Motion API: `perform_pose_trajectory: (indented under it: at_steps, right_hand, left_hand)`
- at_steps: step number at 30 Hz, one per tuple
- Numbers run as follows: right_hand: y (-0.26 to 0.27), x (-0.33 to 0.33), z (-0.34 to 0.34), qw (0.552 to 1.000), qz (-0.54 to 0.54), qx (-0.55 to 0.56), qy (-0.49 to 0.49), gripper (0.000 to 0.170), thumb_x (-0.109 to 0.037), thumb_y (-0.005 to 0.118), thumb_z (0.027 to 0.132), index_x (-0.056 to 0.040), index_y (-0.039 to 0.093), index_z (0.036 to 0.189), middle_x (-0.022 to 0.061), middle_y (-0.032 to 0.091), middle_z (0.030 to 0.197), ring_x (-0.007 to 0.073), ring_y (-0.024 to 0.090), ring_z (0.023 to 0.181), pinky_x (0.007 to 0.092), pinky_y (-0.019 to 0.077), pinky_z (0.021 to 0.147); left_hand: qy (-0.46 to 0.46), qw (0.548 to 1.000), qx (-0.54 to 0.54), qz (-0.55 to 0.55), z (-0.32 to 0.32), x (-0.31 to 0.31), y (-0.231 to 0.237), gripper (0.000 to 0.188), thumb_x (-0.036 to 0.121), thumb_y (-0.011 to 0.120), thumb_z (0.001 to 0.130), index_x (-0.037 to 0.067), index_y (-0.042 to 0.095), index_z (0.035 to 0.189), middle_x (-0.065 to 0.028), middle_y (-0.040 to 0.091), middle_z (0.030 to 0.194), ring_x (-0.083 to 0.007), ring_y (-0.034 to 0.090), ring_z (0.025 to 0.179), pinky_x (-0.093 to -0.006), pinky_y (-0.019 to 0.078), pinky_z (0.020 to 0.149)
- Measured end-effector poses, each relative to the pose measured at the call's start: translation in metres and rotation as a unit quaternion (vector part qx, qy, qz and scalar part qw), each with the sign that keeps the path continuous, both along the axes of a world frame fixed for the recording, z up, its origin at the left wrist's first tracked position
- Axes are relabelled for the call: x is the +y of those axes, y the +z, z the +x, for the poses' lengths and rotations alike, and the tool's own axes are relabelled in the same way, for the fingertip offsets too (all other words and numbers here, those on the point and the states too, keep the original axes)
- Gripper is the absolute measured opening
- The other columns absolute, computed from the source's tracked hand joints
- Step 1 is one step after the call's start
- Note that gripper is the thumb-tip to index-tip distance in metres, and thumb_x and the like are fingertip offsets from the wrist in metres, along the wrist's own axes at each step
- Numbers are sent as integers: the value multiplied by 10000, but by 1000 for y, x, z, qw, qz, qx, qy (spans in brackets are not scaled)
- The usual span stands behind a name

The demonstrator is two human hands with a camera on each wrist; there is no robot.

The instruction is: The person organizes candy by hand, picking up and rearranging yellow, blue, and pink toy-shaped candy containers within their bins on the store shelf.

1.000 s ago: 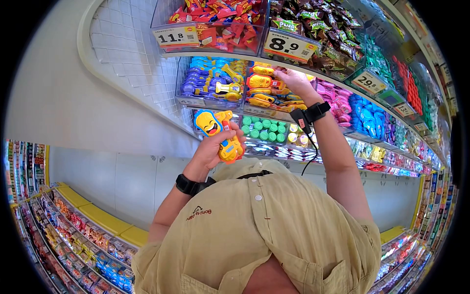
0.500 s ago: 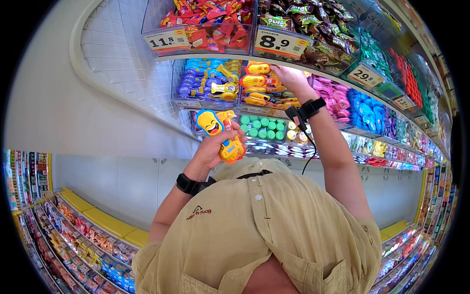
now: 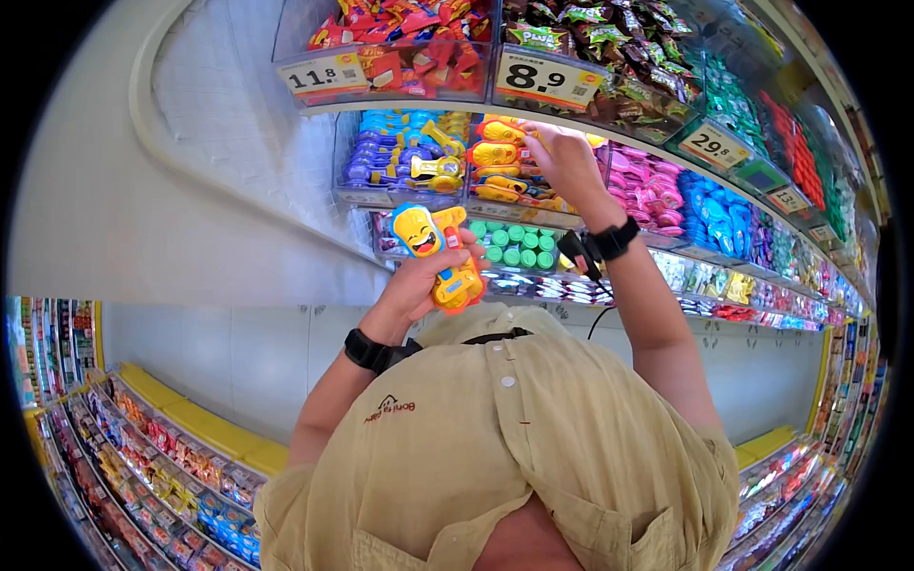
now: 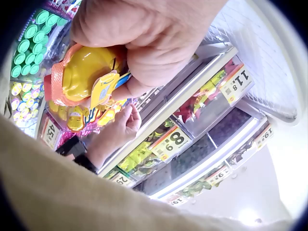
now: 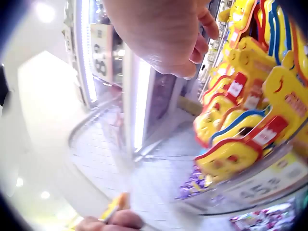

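In the head view my left hand (image 3: 417, 285) grips a yellow item with a laughing face (image 3: 419, 231) and blue edging, held upright in front of the shelf. The left wrist view shows its orange-rimmed yellow body (image 4: 89, 70) against the palm. My right hand (image 3: 569, 169) hovers at the bin of similar yellow face-shaped items (image 3: 495, 154), fingers loosely bent. From the right wrist, the bent fingers of this hand (image 5: 161, 36) appear beside the piled yellow items (image 5: 231, 156), with nothing seen in them.
Blue and purple items (image 3: 381, 157) fill the bin to the left, pink ones (image 3: 643, 181) the bin to the right. Green-lidded tubs (image 3: 514, 245) sit below. Above, a shelf edge carries red-wrapped sweets (image 3: 419, 38) and price tags (image 3: 547, 81). A white curved counter (image 3: 95, 190) stands left.
My left hand has moved slightly right with the yellow item. My right hand has shifted a little within the yellow bin's area, and its wrist has lowered slightly.
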State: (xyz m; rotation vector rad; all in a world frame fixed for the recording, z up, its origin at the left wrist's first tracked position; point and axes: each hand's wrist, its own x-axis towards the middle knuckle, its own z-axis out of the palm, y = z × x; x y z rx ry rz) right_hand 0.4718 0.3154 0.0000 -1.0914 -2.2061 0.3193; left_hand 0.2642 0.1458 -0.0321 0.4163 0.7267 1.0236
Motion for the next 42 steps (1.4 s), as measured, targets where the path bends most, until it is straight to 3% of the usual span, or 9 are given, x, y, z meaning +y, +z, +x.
perform_pose_trajectory:
  at_steps: [2, 5, 12, 19, 25, 30, 37, 39, 42]
  right_hand:
    - [10, -23, -1, 978, -176, 102, 51, 212, -185, 574, 898, -23, 609, 1031, 70, 643, 863, 140, 618, 791, 290, 492, 694]
    - [3, -49, -11, 935, -281, 109, 189, 232, -195, 600, 880, -21, 597, 1033, 64, 621, 825, 140, 588, 752, 288, 473, 696]
    - [-6, -76, -10, 791, -540, 225, 179, 128, -171, 607, 898, -63, 540, 914, -4, 580, 842, 45, 557, 758, 223, 482, 662]
    - [-13, -89, 6, 803, -450, 386, 64, 175, -114, 643, 863, -51, 509, 955, 11, 593, 844, 72, 590, 738, 223, 500, 636]
    - [-17, -96, 26, 743, -449, 497, 6, 176, -122, 633, 872, -45, 504, 962, 22, 595, 868, 78, 601, 785, 232, 514, 668]
    - [-20, -106, 27, 802, -484, 347, 53, 257, -148, 607, 896, -26, 526, 1107, 43, 597, 1008, 108, 561, 934, 276, 459, 844]
    - [-20, -91, 46, 828, -383, 410, 4, 223, -142, 570, 909, -29, 531, 1098, 30, 587, 996, 99, 547, 914, 272, 463, 804]
    - [4, -77, 62, 930, -261, 255, -38, 217, -143, 574, 898, -42, 529, 1084, 76, 621, 924, 155, 603, 867, 292, 479, 768]
    - [17, -55, 82, 988, -110, 57, -92, 214, -137, 590, 864, -73, 538, 1061, 124, 634, 852, 256, 632, 828, 351, 489, 716]
  left_hand:
    - [-8, 1000, 2, -2, 3, 3, 2, 299, 84, 594, 862, 29, 523, 1147, -122, 613, 1051, -263, 620, 1000, -421, 535, 843]
    - [-35, 999, 0, 4, 11, 7, 9, 346, 97, 598, 862, 16, 507, 1186, -134, 604, 1092, -264, 619, 1005, -404, 534, 848]
    - [-112, 994, -12, -4, 20, 19, 9, 377, 65, 601, 841, 13, 502, 1201, -144, 595, 1130, -260, 618, 1014, -374, 536, 839]
    - [-138, 990, 10, -14, 26, 22, 13, 404, 76, 593, 850, 10, 488, 1235, -126, 592, 1127, -254, 620, 1001, -385, 541, 837]
    - [-121, 991, 53, -15, 29, 28, 7, 433, 67, 595, 848, 8, 458, 1255, -146, 568, 1142, -270, 619, 990, -406, 565, 800]
    - [-118, 992, 31, 13, 38, 33, 2, 437, 77, 606, 846, 32, 463, 1256, -156, 598, 1098, -242, 645, 941, -350, 578, 715]
    - [-80, 996, 43, 7, 42, 34, 7, 343, 66, 594, 854, 44, 493, 1180, -157, 567, 1141, -283, 614, 1016, -407, 561, 776]
    - [-80, 996, 46, 6, 39, 34, 6, 313, 67, 576, 872, 38, 499, 1174, -154, 571, 1141, -311, 607, 1030, -445, 554, 807]
    - [-76, 996, 55, -8, 37, 31, 4, 288, 75, 574, 879, 41, 505, 1157, -147, 574, 1122, -307, 612, 1014, -445, 555, 805]
